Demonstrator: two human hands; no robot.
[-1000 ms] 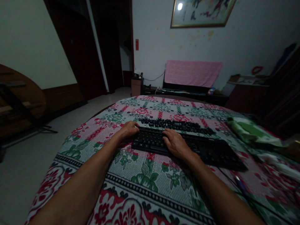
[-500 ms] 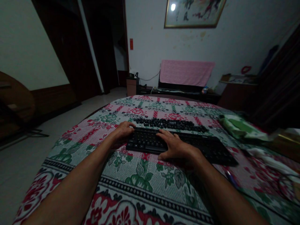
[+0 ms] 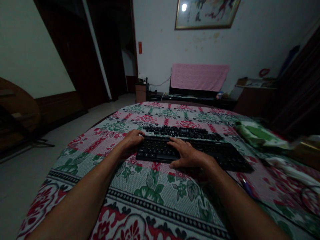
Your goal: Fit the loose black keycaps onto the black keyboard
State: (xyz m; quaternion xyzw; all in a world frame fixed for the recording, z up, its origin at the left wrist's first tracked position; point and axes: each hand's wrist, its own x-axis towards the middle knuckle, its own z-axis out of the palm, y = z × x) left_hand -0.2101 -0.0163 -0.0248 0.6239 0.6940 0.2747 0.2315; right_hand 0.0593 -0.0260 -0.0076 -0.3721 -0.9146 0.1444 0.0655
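Observation:
A black keyboard (image 3: 220,154) lies on a table under a floral cloth (image 3: 152,190) of red, green and white. My left hand (image 3: 132,140) curls round the keyboard's left end, fingers bent over its far corner. My right hand (image 3: 186,154) rests flat on the keys left of the middle, fingers stretched out, thumb at the near edge. A row of loose black keycaps or a second key strip (image 3: 182,132) lies just behind the keyboard.
A folded green and white cloth (image 3: 257,136) lies at the right of the table, pale items beyond it. A pen (image 3: 246,187) lies near my right forearm. Behind stand a low cabinet with a pink-draped screen (image 3: 198,77), a framed picture (image 3: 206,13) and a dark doorway.
My right hand has slid back towards the near edge of the keyboard and flattened. The camera has shifted a little to the right. My left hand has stayed at the left end.

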